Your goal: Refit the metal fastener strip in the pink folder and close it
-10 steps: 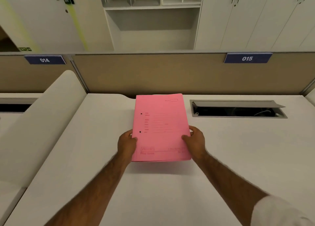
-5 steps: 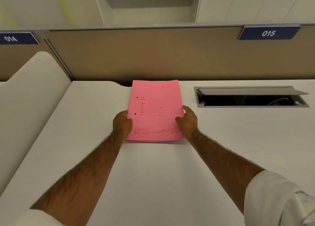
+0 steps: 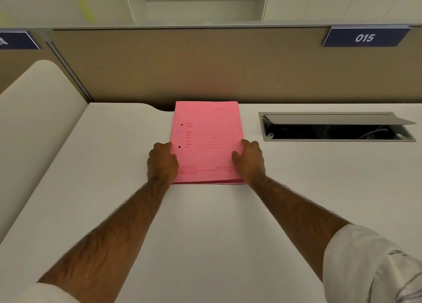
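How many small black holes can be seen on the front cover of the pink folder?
2. Both are near the left edge of the pink folder: the upper hole beside the first printed lines, the lower hole beside the left hand. The hands may hide others.

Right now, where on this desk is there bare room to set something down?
Bare desk between the forearms below the folder, and left of the left hand. Right of the right hand is clear below the open cable hatch. Crowded only around the folder.
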`<state>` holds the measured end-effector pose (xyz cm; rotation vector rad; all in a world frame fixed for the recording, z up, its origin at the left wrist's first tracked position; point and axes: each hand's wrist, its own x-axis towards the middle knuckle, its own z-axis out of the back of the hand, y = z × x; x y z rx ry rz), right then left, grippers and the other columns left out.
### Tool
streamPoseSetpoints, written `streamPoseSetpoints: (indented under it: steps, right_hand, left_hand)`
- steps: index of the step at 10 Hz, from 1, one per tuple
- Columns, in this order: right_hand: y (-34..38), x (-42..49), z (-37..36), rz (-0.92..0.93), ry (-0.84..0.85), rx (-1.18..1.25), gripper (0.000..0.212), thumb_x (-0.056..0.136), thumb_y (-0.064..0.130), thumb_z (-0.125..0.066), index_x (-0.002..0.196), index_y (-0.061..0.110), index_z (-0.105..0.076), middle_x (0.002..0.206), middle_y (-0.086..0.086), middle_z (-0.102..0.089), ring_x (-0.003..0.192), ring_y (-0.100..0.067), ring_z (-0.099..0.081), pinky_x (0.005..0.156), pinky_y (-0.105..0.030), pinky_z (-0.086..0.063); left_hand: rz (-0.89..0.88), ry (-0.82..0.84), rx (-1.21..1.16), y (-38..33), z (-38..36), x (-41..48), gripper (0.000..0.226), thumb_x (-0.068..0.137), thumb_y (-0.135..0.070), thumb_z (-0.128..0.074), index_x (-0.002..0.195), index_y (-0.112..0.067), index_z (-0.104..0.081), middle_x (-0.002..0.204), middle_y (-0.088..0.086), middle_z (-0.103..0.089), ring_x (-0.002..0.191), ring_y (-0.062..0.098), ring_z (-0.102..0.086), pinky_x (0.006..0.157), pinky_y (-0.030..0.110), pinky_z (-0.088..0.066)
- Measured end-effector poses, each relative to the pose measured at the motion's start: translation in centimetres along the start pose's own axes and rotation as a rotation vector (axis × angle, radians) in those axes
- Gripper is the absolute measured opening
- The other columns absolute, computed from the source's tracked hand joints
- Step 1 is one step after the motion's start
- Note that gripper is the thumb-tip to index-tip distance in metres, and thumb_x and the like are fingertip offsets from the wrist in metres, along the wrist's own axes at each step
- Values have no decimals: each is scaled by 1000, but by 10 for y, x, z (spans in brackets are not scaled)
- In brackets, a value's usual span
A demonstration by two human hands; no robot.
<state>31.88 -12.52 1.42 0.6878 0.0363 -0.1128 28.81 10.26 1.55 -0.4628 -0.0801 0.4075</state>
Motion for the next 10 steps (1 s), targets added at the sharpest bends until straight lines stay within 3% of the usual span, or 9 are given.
streamPoseSetpoints:
  steps: [1, 2, 3, 4, 7, 8, 9, 10]
  right_hand:
    - [-5, -6, -1, 74, -43, -174, 36, 98, 32, -47, 122, 6, -53, 120, -15, -49, 112, -32, -50, 94, -46, -47]
    - [-10, -22, -5, 136, -29, -247, 49, 100, 43, -41, 136, 10, -43, 145, -19, -41, 133, -36, -39, 110, -51, -34]
    - [-21, -43, -15, 247, 85, -344, 72, 100, 60, -21, 156, 17, -8, 167, -11, -3, 153, -35, -2, 121, -54, -5]
    - [-32, -55, -28, 329, 175, -428, 78, 96, 68, -8, 156, 22, 15, 166, -5, 19, 151, -28, 19, 122, -56, 6]
    - [-48, -52, -37, 351, 199, -507, 83, 90, 73, 2, 156, 24, 15, 164, -1, 21, 150, -25, 22, 119, -55, 16]
    - [-53, -58, -40, 342, 219, -530, 82, 92, 73, 0, 154, 25, 20, 162, 0, 26, 148, -23, 27, 118, -55, 18]
    - [-52, -60, -32, 339, 265, -504, 82, 91, 74, 0, 152, 26, 25, 161, 1, 30, 147, -23, 29, 118, -53, 19]
    - [-60, -69, -16, 355, 252, -480, 82, 90, 75, 1, 149, 28, 30, 159, 2, 34, 147, -22, 31, 118, -50, 20]
  left_hand:
    - [-106, 10, 176, 1, -7, -14, 47, 101, -23, -48, 146, -10, -45, 154, 18, -43, 142, 39, -41, 116, 52, -34]
    - [-301, -5, 291, 6, -20, -38, 54, 103, -24, -42, 154, -12, -34, 166, 16, -22, 154, 37, -14, 124, 50, -8]
    - [-386, 48, 303, 10, -32, -61, 64, 105, -43, -30, 161, -15, -13, 169, 11, -4, 156, 31, 2, 125, 48, 4]
    - [-368, 109, 303, 10, -43, -70, 71, 104, -51, -22, 160, -17, 2, 169, 9, 5, 156, 27, 9, 125, 46, 8]
    - [-329, 156, 321, 11, -50, -71, 73, 103, -54, -19, 160, -16, 2, 169, 8, 4, 156, 26, 6, 126, 47, 7]
    - [-331, 161, 336, 12, -50, -77, 80, 95, -64, 0, 160, -17, 6, 169, 7, 7, 156, 25, 9, 126, 46, 7]
    - [-327, 164, 300, 11, -44, -79, 104, 74, -73, 31, 159, -18, 8, 168, 6, 10, 155, 24, 11, 125, 44, 11]
    - [-317, 142, 281, 5, -37, -85, 104, 70, -74, 34, 155, -18, 15, 167, 6, 15, 154, 25, 16, 125, 45, 12]
